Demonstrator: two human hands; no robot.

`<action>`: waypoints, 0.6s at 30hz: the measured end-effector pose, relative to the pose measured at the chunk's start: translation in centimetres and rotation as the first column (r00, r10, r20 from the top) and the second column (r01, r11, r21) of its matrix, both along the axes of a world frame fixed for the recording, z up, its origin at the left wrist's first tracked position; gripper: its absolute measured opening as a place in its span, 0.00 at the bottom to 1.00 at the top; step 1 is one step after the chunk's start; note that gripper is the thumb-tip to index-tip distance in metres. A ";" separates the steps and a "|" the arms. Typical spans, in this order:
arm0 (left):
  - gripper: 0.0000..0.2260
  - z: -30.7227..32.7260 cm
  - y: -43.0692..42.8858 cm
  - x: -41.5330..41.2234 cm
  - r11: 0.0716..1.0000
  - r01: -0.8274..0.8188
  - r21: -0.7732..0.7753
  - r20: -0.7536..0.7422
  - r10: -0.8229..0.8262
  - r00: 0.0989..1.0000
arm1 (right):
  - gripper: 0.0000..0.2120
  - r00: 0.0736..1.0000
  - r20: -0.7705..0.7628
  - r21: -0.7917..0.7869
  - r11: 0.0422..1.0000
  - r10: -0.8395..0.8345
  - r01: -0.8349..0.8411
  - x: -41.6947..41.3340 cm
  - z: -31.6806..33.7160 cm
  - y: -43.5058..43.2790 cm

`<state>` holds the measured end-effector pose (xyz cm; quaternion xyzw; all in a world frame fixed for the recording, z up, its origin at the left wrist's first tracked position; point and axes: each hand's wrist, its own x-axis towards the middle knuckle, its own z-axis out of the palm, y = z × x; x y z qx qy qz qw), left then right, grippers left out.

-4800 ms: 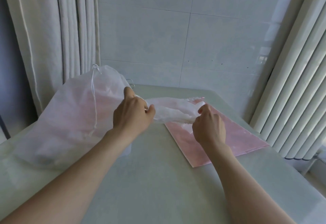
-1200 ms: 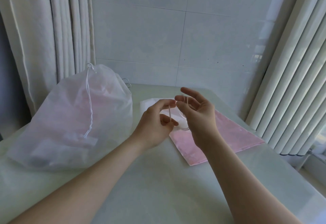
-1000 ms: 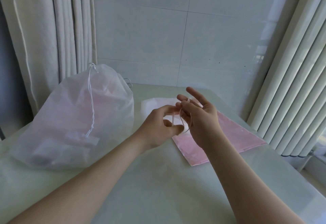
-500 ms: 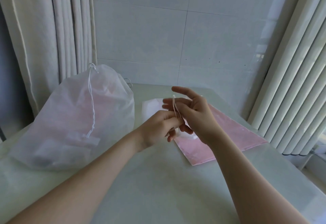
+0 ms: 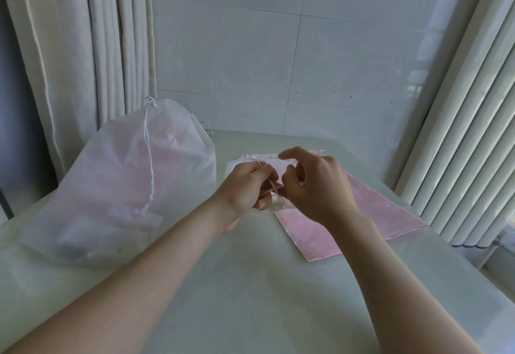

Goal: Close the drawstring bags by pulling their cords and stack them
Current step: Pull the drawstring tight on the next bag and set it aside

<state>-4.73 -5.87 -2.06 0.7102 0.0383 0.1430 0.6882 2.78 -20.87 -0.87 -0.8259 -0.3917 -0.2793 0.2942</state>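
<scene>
A flat pink drawstring bag [image 5: 370, 220] lies on the table at centre right, its gathered mouth towards the wall. Both hands hover over its mouth end. My left hand [image 5: 248, 186] pinches the bag's thin pale cord [image 5: 274, 188], which crosses itself between the two hands. My right hand [image 5: 315, 183] holds the same cord with thumb and fingertips, index finger lifted. At the left stands a large translucent white drawstring bag [image 5: 117, 186], stuffed and closed, with its white cord [image 5: 149, 158] hanging down its front.
The pale green table [image 5: 250, 284] runs to a tiled wall behind. Curtains [image 5: 83, 47] hang at the back left, and vertical blinds [image 5: 468, 131] stand close to the table's right edge. A small metal ring [image 5: 207, 128] peeks out behind the white bag.
Both hands have dropped lower and closer to the pink bag. My right hand's spread fingers have curled in onto the cord, which now crosses between the hands.
</scene>
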 end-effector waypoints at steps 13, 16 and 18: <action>0.14 -0.4 0.6 0.0 0.997 -0.056 0.055 -0.047 0.059 0.997 | 0.09 0.940 0.017 0.046 0.939 -0.342 0.341 2.3 0.3 -2.1; 0.14 -0.5 0.2 0.1 0.998 -0.049 0.042 -0.051 0.051 0.997 | 0.06 0.993 -0.110 0.158 0.987 0.032 -0.014 1.3 -0.1 -0.9; 0.14 -0.4 0.2 0.1 0.997 -0.058 0.050 -0.044 0.060 0.997 | 0.10 0.949 -0.194 0.157 0.962 0.250 -0.221 0.0 -0.2 -0.3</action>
